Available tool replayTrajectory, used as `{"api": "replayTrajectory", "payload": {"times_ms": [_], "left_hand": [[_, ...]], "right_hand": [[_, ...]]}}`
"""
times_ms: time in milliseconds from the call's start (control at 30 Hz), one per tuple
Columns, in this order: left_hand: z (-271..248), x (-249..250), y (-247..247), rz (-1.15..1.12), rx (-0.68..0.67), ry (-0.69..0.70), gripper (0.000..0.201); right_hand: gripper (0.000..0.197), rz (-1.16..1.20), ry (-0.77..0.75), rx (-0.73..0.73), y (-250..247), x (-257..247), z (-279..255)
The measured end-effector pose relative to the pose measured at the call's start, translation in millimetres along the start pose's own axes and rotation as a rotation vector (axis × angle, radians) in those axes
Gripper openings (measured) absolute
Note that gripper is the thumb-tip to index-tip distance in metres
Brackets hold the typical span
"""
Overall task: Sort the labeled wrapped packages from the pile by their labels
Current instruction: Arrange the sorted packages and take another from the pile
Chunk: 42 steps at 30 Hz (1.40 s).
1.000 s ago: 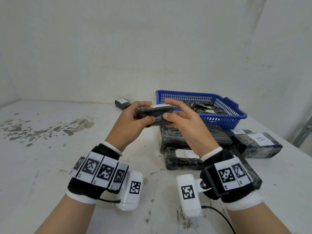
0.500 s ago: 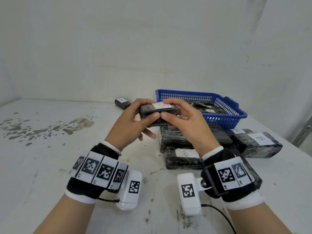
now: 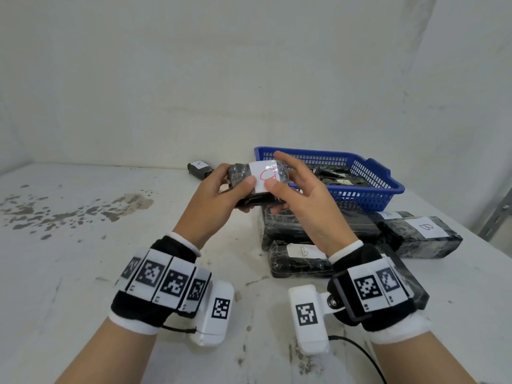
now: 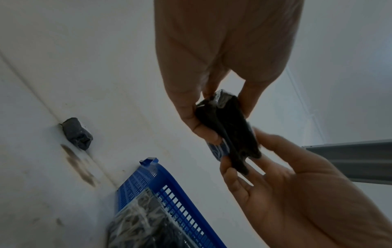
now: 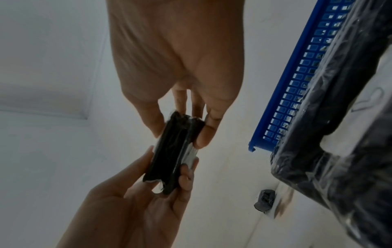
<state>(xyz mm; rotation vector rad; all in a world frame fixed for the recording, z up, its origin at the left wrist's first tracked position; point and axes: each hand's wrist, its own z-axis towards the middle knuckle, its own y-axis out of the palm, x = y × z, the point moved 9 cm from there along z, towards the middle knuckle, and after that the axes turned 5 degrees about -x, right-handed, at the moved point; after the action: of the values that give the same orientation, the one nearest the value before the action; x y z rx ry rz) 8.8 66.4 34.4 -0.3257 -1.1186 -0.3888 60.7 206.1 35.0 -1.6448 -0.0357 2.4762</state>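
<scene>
1. The small black wrapped package is held in the air above the white table, in front of the blue basket, with its long axis running left to right across the person's body.
2. Its white label faces up and toward the head camera; a red mark is drawn on it, but I cannot read the letter with certainty.
3. The left hand grips the package's left end, thumb on top at the label's edge and fingers underneath.
4. The right hand pinches the right end, thumb on the label and lower fingers below, while the forefinger stands raised and free.
5. The wrist views show only the package's dark underside and the fingers closed on its ends; the label is hidden there.
6. Only the head view shows the pile of larger wrapped packages on the table beneath the right hand, one labelled B at the right.
7. A lone small package lies by the back wall, left of the basket.
</scene>
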Motion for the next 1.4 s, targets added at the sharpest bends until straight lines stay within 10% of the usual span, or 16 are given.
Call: {"api": "replayTrajectory", "payload": {"times_ms": [733, 900, 1400], "left_hand": [[-3, 11, -1, 0.113, 0.040, 0.067, 0.016], [-3, -4, -6, -0.023, 0.102, -0.043, 0.066], [-8, 18, 5, -0.125, -0.006, 0.088, 0.033]], "right_hand": [[0.007, 0.066, 0.056, 0.004, 0, 5, 0], [0.011, 0.088, 0.054, 0.023, -2, 7, 1], [0.023, 0.186, 0.047, 0.023, 0, -2, -2]]}}
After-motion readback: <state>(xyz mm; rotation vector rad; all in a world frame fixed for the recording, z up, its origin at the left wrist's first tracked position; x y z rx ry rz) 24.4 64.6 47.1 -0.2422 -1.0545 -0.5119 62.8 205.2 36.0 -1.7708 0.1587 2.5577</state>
